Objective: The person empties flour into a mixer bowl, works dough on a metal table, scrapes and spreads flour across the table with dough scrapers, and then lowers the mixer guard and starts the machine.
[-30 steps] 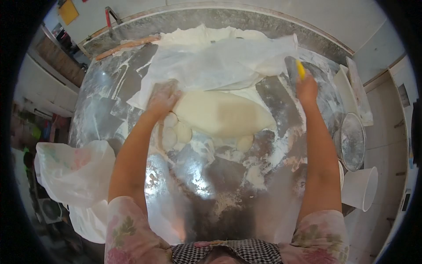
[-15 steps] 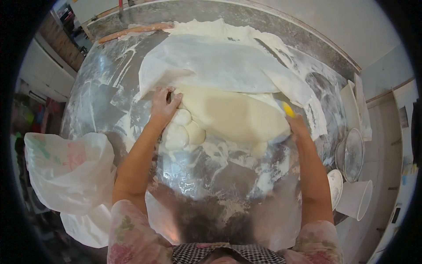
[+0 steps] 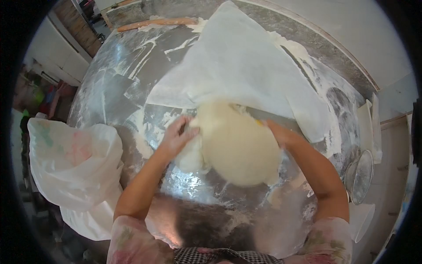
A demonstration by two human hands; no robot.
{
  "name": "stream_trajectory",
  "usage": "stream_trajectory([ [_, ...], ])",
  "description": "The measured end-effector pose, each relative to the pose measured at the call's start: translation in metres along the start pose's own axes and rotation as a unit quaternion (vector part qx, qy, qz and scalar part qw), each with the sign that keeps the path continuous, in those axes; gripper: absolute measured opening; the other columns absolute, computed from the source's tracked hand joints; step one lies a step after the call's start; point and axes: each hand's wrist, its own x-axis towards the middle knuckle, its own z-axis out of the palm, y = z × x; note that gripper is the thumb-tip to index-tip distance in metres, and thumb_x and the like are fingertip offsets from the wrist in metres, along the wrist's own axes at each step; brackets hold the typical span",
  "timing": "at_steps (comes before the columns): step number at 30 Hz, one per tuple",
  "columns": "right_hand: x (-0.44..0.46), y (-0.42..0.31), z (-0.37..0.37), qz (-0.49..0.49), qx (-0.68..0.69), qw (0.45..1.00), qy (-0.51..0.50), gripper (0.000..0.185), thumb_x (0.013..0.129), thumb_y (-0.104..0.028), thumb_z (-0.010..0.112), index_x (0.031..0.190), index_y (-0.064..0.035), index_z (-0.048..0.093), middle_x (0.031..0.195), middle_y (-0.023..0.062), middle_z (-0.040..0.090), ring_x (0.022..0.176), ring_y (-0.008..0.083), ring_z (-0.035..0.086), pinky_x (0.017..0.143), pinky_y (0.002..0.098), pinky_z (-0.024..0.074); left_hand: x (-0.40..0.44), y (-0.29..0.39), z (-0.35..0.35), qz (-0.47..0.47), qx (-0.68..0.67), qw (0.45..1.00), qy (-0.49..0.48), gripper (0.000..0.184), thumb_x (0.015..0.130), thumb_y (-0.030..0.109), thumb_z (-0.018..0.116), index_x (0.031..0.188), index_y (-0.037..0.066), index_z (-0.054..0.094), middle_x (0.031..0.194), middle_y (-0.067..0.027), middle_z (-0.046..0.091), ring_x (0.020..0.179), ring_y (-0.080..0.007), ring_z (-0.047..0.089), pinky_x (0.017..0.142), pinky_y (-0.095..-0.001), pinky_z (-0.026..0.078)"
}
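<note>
A large pale mass of dough [image 3: 241, 145], blurred by motion, lies on the floury metal table. At its left edge is my left hand [image 3: 178, 135], floury, its fingers apart and touching the dough. Smaller dough pieces [image 3: 189, 159] sit just below that hand, partly covered by the big mass. At the upper right side of the dough my right hand [image 3: 276, 132] is closed round a scraper with a yellow handle [image 3: 259, 122]; its blade is hidden. Behind the dough a white sheet [image 3: 246, 66] is spread, its top corner pointing to the back edge.
A wooden rolling pin [image 3: 156, 23] lies at the back left. White plastic bags [image 3: 74, 163] bulge at the left edge. On the right are a round sieve [image 3: 362, 177], a white container [image 3: 361, 220] and pale boards [image 3: 374, 127]. Loose flour streaks the metal.
The scraper and my right hand came down to the dough's right side. The dough has shifted toward me and become rounder. My left hand moved lower, and the sheet looks more pointed at the back.
</note>
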Motion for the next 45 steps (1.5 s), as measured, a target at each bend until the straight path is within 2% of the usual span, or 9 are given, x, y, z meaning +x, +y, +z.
stream_trajectory([
  [3,-0.023,0.045,-0.025,-0.046,-0.318,0.940,0.113,0.033,0.074,-0.008,0.063,0.107,-0.0018,0.057,0.101,0.0066,0.060,0.088,0.0178,0.056,0.082,0.0331,0.0443,-0.033,-0.004,-0.005,0.003,0.035,0.999,-0.008,0.036,0.080,0.024,0.062,0.107,0.003,0.050,0.095,-0.0042,0.050,0.088,-0.0119,0.045,0.079,-0.0262,0.038],
  [5,-0.035,0.024,-0.049,0.057,0.064,0.979,0.186,0.034,0.072,-0.005,0.064,0.104,-0.0003,0.056,0.095,0.0083,0.060,0.086,0.0187,0.058,0.073,0.0341,0.0483,-0.040,-0.015,-0.009,0.064,0.065,0.996,0.013,0.036,0.080,0.024,0.061,0.108,0.003,0.050,0.098,-0.0067,0.050,0.093,-0.0143,0.045,0.083,-0.0282,0.038],
  [9,0.026,0.020,-0.059,0.041,-0.084,0.944,0.317,0.033,0.071,-0.007,0.066,0.101,0.0004,0.055,0.090,0.0079,0.060,0.083,0.0176,0.057,0.069,0.0322,0.0483,-0.012,-0.001,-0.019,0.080,0.285,0.955,-0.015,0.051,0.080,0.033,0.059,0.118,0.001,0.046,0.122,-0.0170,0.044,0.113,-0.0272,0.043,0.096,-0.0347,0.033],
  [15,0.064,-0.055,0.065,-0.085,-0.261,0.962,-0.011,0.037,0.072,-0.012,0.066,0.106,-0.0037,0.057,0.090,0.0069,0.062,0.081,0.0148,0.057,0.074,0.0300,0.0448,0.032,0.006,-0.029,0.046,0.163,0.985,0.038,0.066,0.083,0.033,0.056,0.132,-0.004,0.030,0.137,-0.0188,0.030,0.127,-0.0271,0.030,0.103,-0.0341,0.026],
  [20,0.022,-0.058,0.034,-0.067,-0.211,0.974,0.040,0.038,0.069,-0.011,0.065,0.106,-0.0023,0.058,0.087,0.0063,0.060,0.079,0.0129,0.054,0.072,0.0296,0.0441,-0.005,-0.013,-0.035,0.014,-0.034,0.999,-0.031,0.057,0.085,0.017,0.053,0.132,-0.005,0.029,0.136,-0.0166,0.034,0.126,-0.0252,0.031,0.102,-0.0334,0.028],
  [28,-0.031,0.015,-0.002,-0.013,-0.418,0.900,0.121,0.041,0.068,-0.019,0.068,0.105,-0.0046,0.057,0.081,0.0056,0.059,0.077,0.0153,0.053,0.073,0.0295,0.0427,-0.025,-0.002,0.006,-0.015,0.113,0.978,-0.172,0.046,0.080,0.019,0.060,0.120,0.000,0.048,0.127,-0.0119,0.046,0.118,-0.0218,0.042,0.099,-0.0318,0.032],
  [34,-0.105,0.048,0.051,-0.069,-0.359,0.923,-0.119,0.034,0.071,-0.020,0.066,0.099,-0.0040,0.059,0.081,0.0066,0.060,0.075,0.0142,0.053,0.069,0.0303,0.0439,-0.099,0.001,0.047,-0.029,0.192,0.953,-0.231,0.041,0.080,0.023,0.061,0.115,0.003,0.055,0.123,-0.0126,0.050,0.113,-0.0224,0.046,0.095,-0.0307,0.036],
  [38,-0.182,0.101,0.000,0.033,-0.340,0.919,0.199,0.031,0.073,-0.012,0.065,0.101,-0.0018,0.058,0.077,0.0040,0.058,0.071,0.0098,0.052,0.061,0.0254,0.0434,-0.128,-0.014,0.030,-0.066,0.192,0.970,-0.132,0.036,0.082,0.025,0.056,0.109,0.002,0.057,0.110,-0.0117,0.058,0.096,-0.0205,0.055,0.085,-0.0309,0.041],
  [45,-0.240,0.185,-0.002,0.014,-0.324,0.876,0.357,0.026,0.074,-0.009,0.065,0.097,0.0008,0.057,0.070,0.0001,0.051,0.061,0.0071,0.044,0.052,0.0237,0.0372,-0.114,0.022,0.072,-0.131,0.517,0.844,-0.052,0.037,0.081,0.036,0.052,0.089,0.002,0.063,0.096,-0.0139,0.062,0.092,-0.0294,0.058,0.081,-0.0379,0.044],
])
